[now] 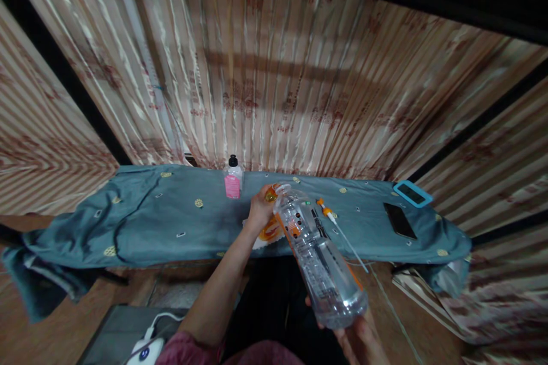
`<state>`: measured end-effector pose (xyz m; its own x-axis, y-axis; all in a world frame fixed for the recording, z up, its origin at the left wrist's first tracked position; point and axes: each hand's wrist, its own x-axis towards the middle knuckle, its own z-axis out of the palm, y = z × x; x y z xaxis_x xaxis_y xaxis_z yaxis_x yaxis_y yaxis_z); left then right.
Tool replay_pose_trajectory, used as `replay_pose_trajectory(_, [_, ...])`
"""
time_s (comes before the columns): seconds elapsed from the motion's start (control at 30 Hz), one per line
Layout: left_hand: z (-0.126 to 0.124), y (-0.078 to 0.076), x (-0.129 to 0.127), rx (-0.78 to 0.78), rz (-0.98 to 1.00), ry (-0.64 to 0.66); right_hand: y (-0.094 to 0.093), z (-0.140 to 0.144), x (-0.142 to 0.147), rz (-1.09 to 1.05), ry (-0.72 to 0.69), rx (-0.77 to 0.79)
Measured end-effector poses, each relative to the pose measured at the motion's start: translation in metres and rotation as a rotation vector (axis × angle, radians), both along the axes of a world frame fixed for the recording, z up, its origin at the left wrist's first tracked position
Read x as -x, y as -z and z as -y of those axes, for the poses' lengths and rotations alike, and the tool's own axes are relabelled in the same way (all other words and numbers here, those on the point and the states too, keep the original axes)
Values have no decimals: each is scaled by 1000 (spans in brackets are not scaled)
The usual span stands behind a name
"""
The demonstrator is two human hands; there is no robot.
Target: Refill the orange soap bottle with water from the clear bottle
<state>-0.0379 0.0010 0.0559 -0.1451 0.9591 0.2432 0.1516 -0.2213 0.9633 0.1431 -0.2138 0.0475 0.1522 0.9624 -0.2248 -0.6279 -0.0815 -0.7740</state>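
Curtains back a bench (171, 228) under blue cloth. Right hand (359, 339) props up a clear bottle (319, 262) by its base, grip clamped, neck tilted away. Left hand (259, 211), arm outstretched, closes on the bottle's mouth. Beside lies a syringe (336, 225).

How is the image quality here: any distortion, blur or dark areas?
Head view: strong wide-angle bending bows the table edge and curtain; the corners fall dark; the edges are smeared; the clear bottle, between left hand and right hand, shows small glints.
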Motion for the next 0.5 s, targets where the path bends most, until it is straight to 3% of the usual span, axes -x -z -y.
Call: replay_pose_trajectory(0.5, [0,1,0,-21,-14,10,-14,1,0,20,-2,2])
